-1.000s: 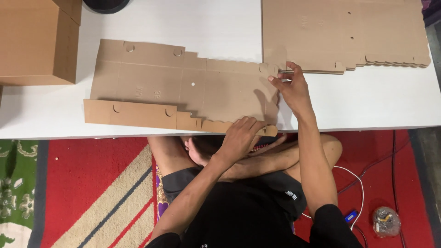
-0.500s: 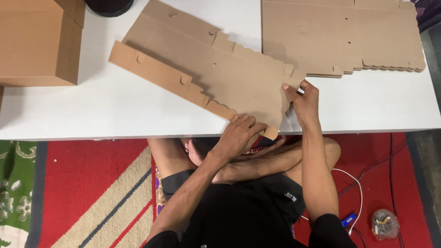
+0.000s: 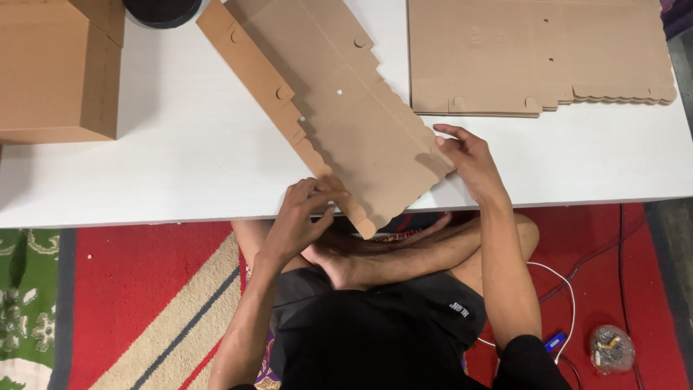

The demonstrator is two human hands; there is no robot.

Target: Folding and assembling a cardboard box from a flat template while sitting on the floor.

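We look down over a white table [image 3: 180,159] at which a person sits cross-legged on a red rug [image 3: 137,289]; a flat die-cut cardboard sheet [image 3: 346,115] lies diagonally across the table, its far end near the top edge of the view, its near corner hanging just past the table's front edge above the person's legs. The left hand [image 3: 299,217] is at the sheet's near left edge, fingers curled and partly closed on that edge, thumb side towards the narrow folded strip; how firmly it grips we cannot tell. The right hand [image 3: 465,159] rests at the sheet's right corner, fingers loosely spread, fingertips touching the cardboard rim, palm over bare table; it is mostly open and does not wrap the sheet.

To the right at the back, a stack of flat cardboard sheets [image 3: 534,54] lies squared on the table, scalloped edges showing on its right side, just beside the slanted sheet but apart from it. At far left stands a closed cardboard box [image 3: 54,68]; a dark round object [image 3: 160,9] sits at the top edge, cut off by the frame. On the rug at right we note a white cable [image 3: 559,289] and a small clear bag [image 3: 610,348].
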